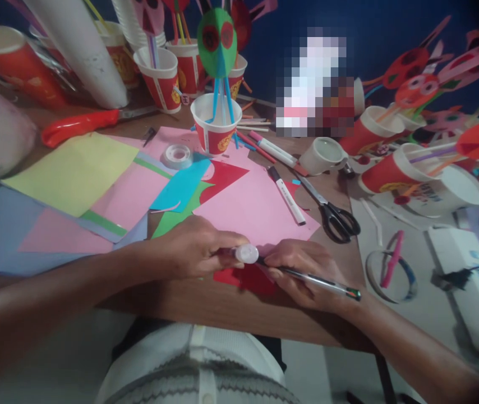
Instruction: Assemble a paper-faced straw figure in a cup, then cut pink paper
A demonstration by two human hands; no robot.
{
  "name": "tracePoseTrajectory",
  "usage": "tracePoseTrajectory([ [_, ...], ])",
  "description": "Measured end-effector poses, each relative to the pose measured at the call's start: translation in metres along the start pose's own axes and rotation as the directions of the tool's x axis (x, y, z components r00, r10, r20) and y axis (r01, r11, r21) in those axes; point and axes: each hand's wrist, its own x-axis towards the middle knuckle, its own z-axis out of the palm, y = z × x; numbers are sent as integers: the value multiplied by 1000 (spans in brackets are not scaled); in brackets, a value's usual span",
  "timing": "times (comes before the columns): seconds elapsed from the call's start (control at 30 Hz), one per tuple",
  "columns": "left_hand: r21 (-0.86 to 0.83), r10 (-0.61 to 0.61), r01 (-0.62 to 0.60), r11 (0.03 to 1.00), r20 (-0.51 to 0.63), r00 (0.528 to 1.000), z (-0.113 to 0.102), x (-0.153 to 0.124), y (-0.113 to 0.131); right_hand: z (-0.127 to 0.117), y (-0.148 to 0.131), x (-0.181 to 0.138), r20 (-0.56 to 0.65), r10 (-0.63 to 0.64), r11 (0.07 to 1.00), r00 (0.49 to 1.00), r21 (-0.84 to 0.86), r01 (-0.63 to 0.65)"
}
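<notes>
My left hand (195, 247) is closed around a small object with a round whitish end (247, 253); I cannot make out its kind. In my right hand (307, 269) is a pen (323, 282) with a silver-grey barrel and a green and orange end. The pen's dark tip meets or nearly meets the edge of the round end. Just beyond both hands lies a pink paper sheet (243, 205), with a black-and-white marker (288, 196) on it. A piece of red paper (245, 279) shows beneath the hands, near the table's front edge.
Black-handled scissors (340, 221) lie right of the pink sheet, and red-handled scissors (82, 126) at back left. A tape roll (177, 156) sits on coloured papers. A paper cup (216, 126) holds a green paper head on straws. More cups, a mug (323, 156) and a power strip (470, 286) stand around.
</notes>
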Motion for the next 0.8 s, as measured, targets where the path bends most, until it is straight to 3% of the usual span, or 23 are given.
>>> tracePoseTrajectory([
  [0.33, -38, 43, -44, 998, -46, 998, 2, -1, -2, -1, -7, 1, 41, -136, 983, 990, -118, 140],
  [0.6, -63, 46, -49, 997, -56, 997, -1, 0, 2, 7, -20, 10, 140, -279, 889, 950, -337, 311],
  [0.8, -78, 33, -37, 996, -51, 998, -2, -1, 4, 16, -29, 15, 144, -278, 859, 950, -407, 312],
])
